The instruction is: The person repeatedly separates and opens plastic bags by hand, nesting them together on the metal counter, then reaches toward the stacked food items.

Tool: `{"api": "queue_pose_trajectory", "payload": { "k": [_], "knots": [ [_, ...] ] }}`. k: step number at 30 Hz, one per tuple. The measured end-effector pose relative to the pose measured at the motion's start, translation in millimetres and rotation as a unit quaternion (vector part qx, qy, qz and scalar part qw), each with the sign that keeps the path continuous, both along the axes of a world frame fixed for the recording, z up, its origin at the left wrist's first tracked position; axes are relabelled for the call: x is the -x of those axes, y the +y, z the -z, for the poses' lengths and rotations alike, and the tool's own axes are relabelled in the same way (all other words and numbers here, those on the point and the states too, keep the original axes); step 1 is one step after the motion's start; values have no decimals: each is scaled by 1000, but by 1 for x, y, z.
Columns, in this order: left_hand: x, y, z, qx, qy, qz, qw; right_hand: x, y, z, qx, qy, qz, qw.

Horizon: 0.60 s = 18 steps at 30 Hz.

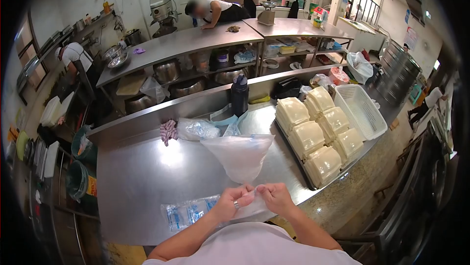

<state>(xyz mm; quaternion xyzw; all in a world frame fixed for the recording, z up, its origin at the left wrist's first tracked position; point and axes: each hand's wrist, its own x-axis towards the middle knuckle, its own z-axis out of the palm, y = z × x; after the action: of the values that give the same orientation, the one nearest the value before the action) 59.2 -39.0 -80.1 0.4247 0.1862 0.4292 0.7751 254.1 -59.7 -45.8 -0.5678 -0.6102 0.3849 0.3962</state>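
Note:
Close to my body, my left hand (232, 204) and my right hand (275, 199) are closed side by side, fingertips pinching the edge of a thin clear plastic bag (255, 208). Part of this bag hangs below my fingers, and my fingers hide the pinched edge. Just beyond them stands a translucent plastic bag (244, 160), wide at the top and narrower below; its contents are hard to make out. A flat clear packet with blue print (188, 214) lies near my left forearm.
On the steel table (132, 177), a black tray (294, 161) bears stacks of pale yellow wrappers (307, 138) beside a white basket (360, 111). A dark bottle (239, 96), a crumpled cloth (169, 132) and plastic bags (197, 130) lie toward the back. Other people work farther off.

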Motion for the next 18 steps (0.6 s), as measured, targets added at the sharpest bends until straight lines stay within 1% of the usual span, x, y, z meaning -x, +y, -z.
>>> {"api": "queue_pose_trajectory", "payload": {
  "k": [3,4,5,6,7,8,9,10,11,12,13,14,15,16,17,18],
  "knots": [
    [15,-3,-8,79,-57,72,993,-12,6,17,40,86,36,995],
    [19,-5,-24,94,-22,93,991,-14,9,14,69,200,51,976],
    [23,-4,-44,110,14,115,987,-15,14,7,98,311,66,943],
    [27,2,-59,124,49,136,982,-19,21,-3,124,417,78,897],
    [32,12,-64,102,92,150,979,-27,27,-15,126,501,-3,856],
    [39,22,-67,81,135,162,974,-37,34,-30,128,577,-85,802],
    [46,33,-70,60,178,174,967,-43,41,-46,129,645,-165,735],
    [52,47,-73,31,77,160,984,-44,51,-64,148,642,-164,734],
    [57,64,-76,2,-25,146,989,-44,60,-83,166,639,-163,733],
    [60,82,-81,-10,-34,78,996,-44,71,-97,184,636,-161,732],
    [62,101,-88,-23,-43,10,999,-37,86,-102,184,587,-108,781],
    [64,124,-98,63,-55,13,996,-25,105,-101,183,534,-56,824],
    [66,145,-97,150,23,11,988,-18,121,-92,180,476,-3,861],
    [68,163,-87,235,100,10,967,-15,135,-64,178,445,16,878],
    [64,175,-61,275,90,24,957,-12,148,-22,175,412,36,894],
    [57,181,-23,314,80,39,945,-11,154,5,170,378,55,908]
  ]
}}
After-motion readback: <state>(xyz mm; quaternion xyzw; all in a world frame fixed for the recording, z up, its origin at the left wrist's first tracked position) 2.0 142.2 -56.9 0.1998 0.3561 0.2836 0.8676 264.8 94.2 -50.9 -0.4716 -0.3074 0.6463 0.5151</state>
